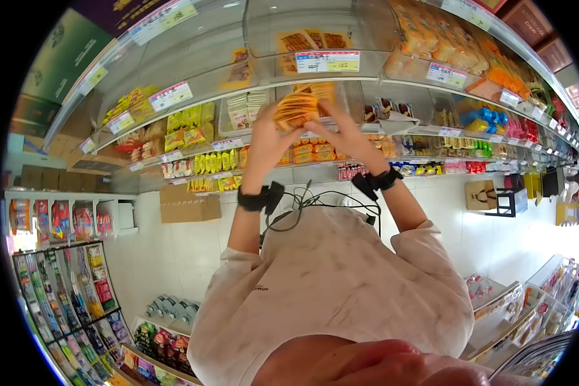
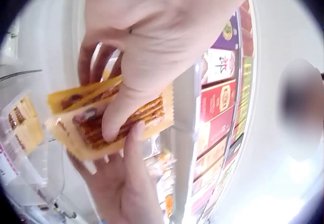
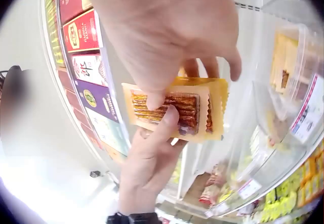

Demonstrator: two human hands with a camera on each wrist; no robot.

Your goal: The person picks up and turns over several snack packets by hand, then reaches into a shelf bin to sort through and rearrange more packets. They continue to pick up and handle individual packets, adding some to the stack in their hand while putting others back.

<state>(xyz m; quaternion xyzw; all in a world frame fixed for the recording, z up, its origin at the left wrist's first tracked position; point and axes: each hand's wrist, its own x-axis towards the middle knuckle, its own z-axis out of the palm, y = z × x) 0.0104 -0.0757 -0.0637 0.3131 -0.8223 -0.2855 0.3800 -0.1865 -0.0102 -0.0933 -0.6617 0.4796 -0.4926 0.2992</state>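
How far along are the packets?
Partway, I'd guess. Done: similar packets already sit in an upper clear bin. In hand: a stack of yellow packets, held by left hand and right hand. Left: setting that stack down, likely; final count can't be told.
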